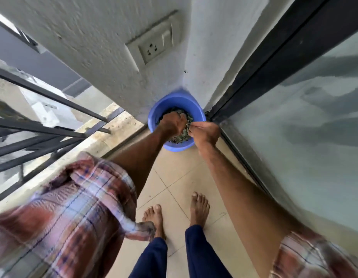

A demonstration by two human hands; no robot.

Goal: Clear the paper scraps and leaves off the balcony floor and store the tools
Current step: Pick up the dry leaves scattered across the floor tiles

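Observation:
A blue plastic bucket (175,102) stands on the tiled floor in the corner where the white wall meets the glass door. It holds a heap of dark green leaves and scraps (179,138). Both hands reach down over its mouth. My left hand (171,123) is curled into the heap, fingers bent round leaves. My right hand (205,132) sits at the bucket's right rim and pinches some leaf bits between thumb and fingers. The hands hide most of the bucket's contents.
A dark metal railing (45,125) runs along the left over a stone ledge. A sliding glass door (306,121) with a black frame lines the right. A wall socket (154,48) is above the bucket. My bare feet (199,209) stand on beige tiles.

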